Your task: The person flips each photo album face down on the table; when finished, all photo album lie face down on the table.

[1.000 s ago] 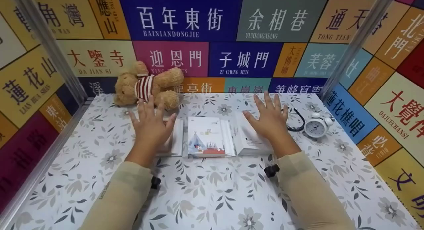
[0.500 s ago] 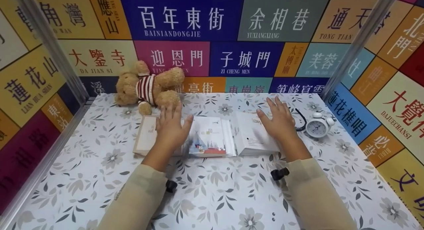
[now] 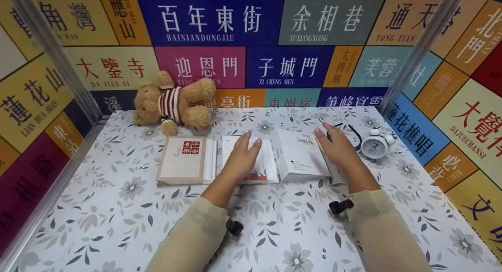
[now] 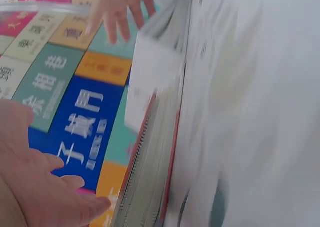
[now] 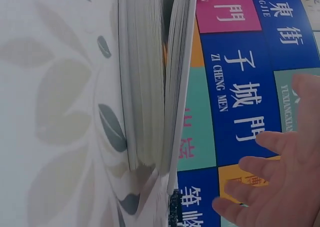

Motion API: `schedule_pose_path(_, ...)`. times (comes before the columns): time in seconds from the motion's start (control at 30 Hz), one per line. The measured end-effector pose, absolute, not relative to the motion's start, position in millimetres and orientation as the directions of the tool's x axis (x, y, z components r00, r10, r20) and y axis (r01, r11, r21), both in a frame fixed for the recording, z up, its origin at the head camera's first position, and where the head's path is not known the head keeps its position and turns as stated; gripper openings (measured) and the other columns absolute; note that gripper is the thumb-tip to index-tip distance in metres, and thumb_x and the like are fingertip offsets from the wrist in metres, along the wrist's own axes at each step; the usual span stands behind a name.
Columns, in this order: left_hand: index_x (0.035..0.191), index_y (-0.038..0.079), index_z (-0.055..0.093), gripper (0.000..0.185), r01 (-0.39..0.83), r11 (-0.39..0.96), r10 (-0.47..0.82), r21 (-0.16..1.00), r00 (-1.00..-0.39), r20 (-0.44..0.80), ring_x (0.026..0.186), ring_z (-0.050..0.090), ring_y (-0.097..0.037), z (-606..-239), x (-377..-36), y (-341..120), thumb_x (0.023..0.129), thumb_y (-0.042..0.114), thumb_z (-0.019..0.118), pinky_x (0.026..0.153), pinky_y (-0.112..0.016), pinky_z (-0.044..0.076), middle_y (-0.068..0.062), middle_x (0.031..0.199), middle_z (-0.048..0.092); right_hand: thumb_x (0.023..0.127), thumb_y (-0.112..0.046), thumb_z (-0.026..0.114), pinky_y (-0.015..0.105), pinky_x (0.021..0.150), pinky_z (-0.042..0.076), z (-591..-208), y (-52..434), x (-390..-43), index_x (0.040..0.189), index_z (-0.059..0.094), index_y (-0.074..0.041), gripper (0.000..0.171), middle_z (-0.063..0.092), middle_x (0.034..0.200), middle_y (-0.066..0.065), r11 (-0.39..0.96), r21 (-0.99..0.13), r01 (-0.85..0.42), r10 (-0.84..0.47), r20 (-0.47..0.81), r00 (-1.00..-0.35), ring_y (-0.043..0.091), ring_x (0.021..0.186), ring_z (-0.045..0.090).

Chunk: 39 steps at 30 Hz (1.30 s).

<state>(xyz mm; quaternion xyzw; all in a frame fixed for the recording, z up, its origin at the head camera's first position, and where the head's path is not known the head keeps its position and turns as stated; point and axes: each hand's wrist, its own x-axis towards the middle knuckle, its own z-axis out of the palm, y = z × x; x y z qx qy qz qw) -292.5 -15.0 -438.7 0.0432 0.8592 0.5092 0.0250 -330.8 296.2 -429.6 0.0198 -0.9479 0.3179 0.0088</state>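
Observation:
Three books lie in a row on the table. My left hand (image 3: 241, 158) is over the middle book (image 3: 270, 158), fingers extended and hiding much of its cover. In the left wrist view, that hand (image 4: 50, 182) hovers beside a thick book with red cover edges (image 4: 146, 167). My right hand (image 3: 337, 150) is at the right edge of the white book (image 3: 302, 158), thumb close to its cover. The right wrist view has this hand (image 5: 275, 172) with loosely spread fingers, apart from the page block (image 5: 147, 87). Leftmost is a beige book (image 3: 182, 162) with a red square print.
A teddy bear (image 3: 170, 103) in a striped shirt lies at the back left. Right of my right hand are a white alarm clock (image 3: 374, 144) and a black coiled cord (image 3: 357, 135). Panels with Chinese lettering wall in the flower-patterned table (image 3: 157, 221).
My left hand has moved right, from the beige book to the middle book, uncovering the beige cover. The right hand has shifted right, toward the white book's outer edge. The books stay in place.

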Motion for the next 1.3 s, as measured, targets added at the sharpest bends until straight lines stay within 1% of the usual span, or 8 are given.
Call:
schedule_pose_path(0.1, 0.157, 0.021, 0.029, 0.067, 0.017, 0.395, 0.113, 0.918, -0.993, -0.03, 0.151, 0.028, -0.028, -440, -290, 6, 0.1, 0.054, 0.04, 0.125, -0.046, 0.023, -0.007, 0.163, 0.028, 0.093, -0.077, 0.026, 0.063, 0.121, 0.016, -431, 303, -330, 0.158, 0.022, -0.019, 0.087, 0.024, 0.163, 0.016, 0.773, -0.634, -0.009, -0.036, -0.029, -0.999, 0.043, 0.15, 0.02)
schedule_pose_path(0.23, 0.155, 0.017, 0.032, 0.064, -0.022, 0.323, 0.129, 0.946, -0.989, -0.067, 0.151, 0.028, -0.028, -443, -284, 33, 0.099, 0.045, 0.046, 0.125, -0.045, 0.022, -0.009, 0.162, 0.032, 0.09, -0.08, 0.028, 0.063, 0.121, 0.016, -438, 310, -331, 0.157, 0.028, -0.022, 0.089, 0.027, 0.163, 0.012, 0.739, -0.672, 0.043, -0.016, -0.081, -0.997, 0.042, 0.15, 0.021)
schedule_pose_path(0.37, 0.155, 0.009, 0.03, 0.065, -0.041, 0.314, 0.155, 0.949, -0.983, -0.094, 0.152, 0.025, -0.028, -449, -281, 55, 0.099, 0.035, 0.048, 0.126, -0.043, 0.019, -0.012, 0.162, 0.03, 0.087, -0.08, 0.039, 0.058, 0.121, 0.022, -446, 312, -330, 0.154, 0.034, -0.026, 0.086, 0.036, 0.16, 0.006, 0.687, -0.723, 0.065, -0.015, -0.103, -0.995, 0.036, 0.148, 0.03)
schedule_pose_path(0.47, 0.155, 0.004, 0.027, 0.067, -0.037, 0.326, 0.188, 0.945, -0.977, -0.103, 0.153, 0.021, -0.028, -454, -279, 65, 0.097, 0.028, 0.05, 0.127, -0.041, 0.015, -0.015, 0.163, 0.026, 0.09, -0.069, 0.052, 0.052, 0.118, 0.032, -451, 311, -330, 0.152, 0.039, -0.024, 0.078, 0.044, 0.155, 0.003, 0.648, -0.758, 0.076, -0.036, -0.13, -0.991, 0.031, 0.142, 0.042)
schedule_pose_path(0.6, 0.155, 0.0, 0.025, 0.068, 0.014, 0.41, 0.222, 0.912, -0.971, -0.085, 0.154, 0.017, -0.029, -458, -277, 71, 0.095, 0.02, 0.051, 0.127, -0.039, 0.013, -0.017, 0.164, 0.021, 0.092, -0.044, 0.066, 0.047, 0.115, 0.038, -456, 312, -329, 0.147, 0.047, -0.014, 0.066, 0.051, 0.149, 0.008, 0.623, -0.78, 0.066, -0.076, -0.144, -0.987, 0.03, 0.137, 0.049)
schedule_pose_path(0.8, 0.156, 0.003, 0.022, 0.067, 0.045, 0.478, 0.245, 0.877, -0.966, -0.083, 0.155, 0.013, -0.027, -461, -275, 70, 0.097, 0.02, 0.048, 0.128, -0.038, 0.012, -0.016, 0.166, 0.015, 0.088, -0.025, 0.073, 0.046, 0.118, 0.035, -459, 313, -330, 0.145, 0.049, -0.008, 0.064, 0.052, 0.148, 0.013, 0.667, -0.745, 0.019, -0.131, -0.143, -0.981, 0.032, 0.139, 0.047)
schedule_pose_path(1.1, 0.158, 0.012, 0.023, 0.065, 0.05, 0.442, 0.264, 0.895, -0.962, -0.077, 0.155, 0.013, -0.02, -458, -272, 70, 0.099, 0.026, 0.047, 0.127, -0.036, 0.012, -0.006, 0.167, 0.016, 0.086, -0.036, 0.074, 0.05, 0.118, 0.033, -453, 309, -323, 0.143, 0.051, -0.011, 0.067, 0.053, 0.147, 0.014, 0.736, -0.677, -0.008, -0.141, -0.142, -0.98, 0.035, 0.138, 0.047)
schedule_pose_path(1.3, 0.155, 0.013, 0.031, 0.06, 0.091, 0.34, 0.255, 0.936, -0.967, 0.001, 0.154, 0.018, -0.019, -451, -271, 71, 0.099, 0.026, 0.048, 0.127, -0.037, 0.015, -0.004, 0.166, 0.021, 0.088, -0.055, 0.067, 0.05, 0.119, 0.032, -450, 303, -321, 0.145, 0.048, -0.008, 0.076, 0.05, 0.148, 0.015, 0.71, -0.704, -0.035, -0.175, -0.127, -0.976, 0.035, 0.14, 0.045)
